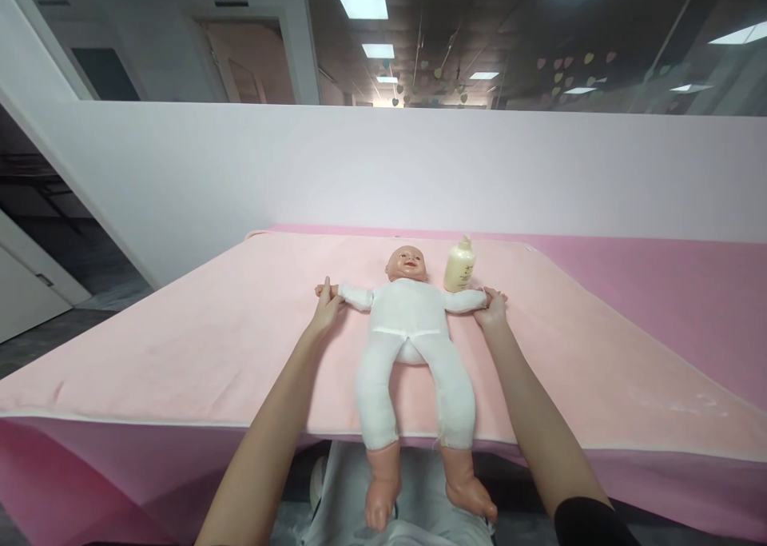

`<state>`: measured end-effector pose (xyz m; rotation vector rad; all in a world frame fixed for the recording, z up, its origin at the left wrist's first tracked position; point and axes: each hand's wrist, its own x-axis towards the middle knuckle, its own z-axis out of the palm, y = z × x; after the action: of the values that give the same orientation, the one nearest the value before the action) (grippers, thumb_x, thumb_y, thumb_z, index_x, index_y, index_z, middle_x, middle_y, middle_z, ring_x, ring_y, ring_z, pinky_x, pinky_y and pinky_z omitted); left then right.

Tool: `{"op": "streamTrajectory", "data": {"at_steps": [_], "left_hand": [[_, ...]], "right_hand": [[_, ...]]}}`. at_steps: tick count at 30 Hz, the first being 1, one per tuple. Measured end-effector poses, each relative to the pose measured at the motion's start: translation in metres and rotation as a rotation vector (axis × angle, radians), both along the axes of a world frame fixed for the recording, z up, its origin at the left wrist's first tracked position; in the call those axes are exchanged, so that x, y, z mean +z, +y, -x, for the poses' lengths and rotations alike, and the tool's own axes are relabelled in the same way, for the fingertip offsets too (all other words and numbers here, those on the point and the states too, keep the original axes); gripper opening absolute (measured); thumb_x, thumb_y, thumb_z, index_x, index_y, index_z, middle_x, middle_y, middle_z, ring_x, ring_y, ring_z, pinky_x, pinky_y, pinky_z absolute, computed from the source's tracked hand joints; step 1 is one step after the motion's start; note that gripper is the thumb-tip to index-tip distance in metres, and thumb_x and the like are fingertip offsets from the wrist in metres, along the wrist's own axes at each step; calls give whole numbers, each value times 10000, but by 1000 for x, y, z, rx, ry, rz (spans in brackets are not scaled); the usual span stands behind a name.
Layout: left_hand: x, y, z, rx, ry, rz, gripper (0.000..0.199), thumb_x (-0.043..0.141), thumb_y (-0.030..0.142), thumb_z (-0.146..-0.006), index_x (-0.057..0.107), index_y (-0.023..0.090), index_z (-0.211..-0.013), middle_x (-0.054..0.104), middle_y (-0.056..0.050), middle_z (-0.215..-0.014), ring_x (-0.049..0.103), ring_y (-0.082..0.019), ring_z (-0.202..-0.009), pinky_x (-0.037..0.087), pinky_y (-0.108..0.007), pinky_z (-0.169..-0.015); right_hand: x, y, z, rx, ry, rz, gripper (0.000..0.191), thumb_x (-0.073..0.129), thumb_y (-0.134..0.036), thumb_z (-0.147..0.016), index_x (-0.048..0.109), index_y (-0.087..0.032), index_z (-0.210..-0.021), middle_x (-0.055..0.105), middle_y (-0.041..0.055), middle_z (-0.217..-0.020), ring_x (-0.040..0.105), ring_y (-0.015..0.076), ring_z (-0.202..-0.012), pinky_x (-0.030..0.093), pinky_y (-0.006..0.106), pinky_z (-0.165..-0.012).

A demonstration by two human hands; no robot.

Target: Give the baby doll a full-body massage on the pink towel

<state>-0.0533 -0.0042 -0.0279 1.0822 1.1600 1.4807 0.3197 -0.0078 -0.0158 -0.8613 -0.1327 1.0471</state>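
Observation:
A baby doll [409, 310] with a white cloth body lies on its back on the pink padded sheet [197, 338]. Its arms are stretched out to both sides, and its feet hang over the near edge. My left hand [327, 306] grips the doll's arm at the wrist, on the left of the view, with the thumb on top. On the other side, my right hand [492, 309] is closed around the doll's other wrist. Just above that arm, beside the doll's head, stands a pale yellow pump bottle [459, 265].
A low white wall [419, 170] with glass above it runs behind the table. Pink cloth [677, 290] shows under the sheet at the right and along the front. My legs in grey trousers [419, 490] are below the near edge.

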Motion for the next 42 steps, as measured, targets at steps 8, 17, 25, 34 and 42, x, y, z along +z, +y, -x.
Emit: {"op": "streamTrajectory", "data": {"at_steps": [8, 17, 25, 34, 42], "left_hand": [[-1, -2, 5, -75, 49, -57, 536, 568, 219, -794, 430, 232, -1312, 370, -110, -1313, 514, -215, -1149, 483, -352, -938], [-5, 3, 4, -51, 73, -125, 388, 600, 322, -774, 517, 197, -1132, 421, -92, -1191, 564, -202, -1031, 506, -358, -896], [-9, 6, 6, -56, 114, -147, 412, 573, 369, -794, 494, 180, -1151, 432, -100, -1165, 574, -189, -1008, 514, -341, -873], [-15, 11, 7, -49, 145, -173, 444, 573, 431, -796, 495, 175, -1150, 498, -98, -1100, 597, -196, -948, 520, -391, -858], [-13, 8, 5, -24, 187, -225, 425, 572, 464, -788, 521, 173, -1093, 507, -97, -1061, 590, -202, -921, 536, -376, -789]], "right_hand": [[-8, 9, -7, 45, -30, -27, 235, 523, -88, -673, 330, -213, -628, 503, -97, -539, 529, 71, -477, 522, 202, -504], [-3, 2, -1, -18, 48, -12, 240, 495, -48, -666, 330, -222, -677, 528, -104, -584, 548, 71, -523, 536, 222, -562], [-2, 3, -2, 20, 21, -7, 218, 491, -62, -683, 338, -213, -644, 520, -94, -566, 544, 69, -500, 525, 197, -519], [-1, 2, -1, 34, 4, -20, 219, 487, -59, -694, 342, -208, -622, 514, -97, -537, 534, 74, -476, 513, 192, -492], [5, -2, 1, 15, 47, 16, 198, 460, -44, -721, 380, -205, -640, 511, -90, -534, 529, 69, -485, 516, 190, -515]]}}
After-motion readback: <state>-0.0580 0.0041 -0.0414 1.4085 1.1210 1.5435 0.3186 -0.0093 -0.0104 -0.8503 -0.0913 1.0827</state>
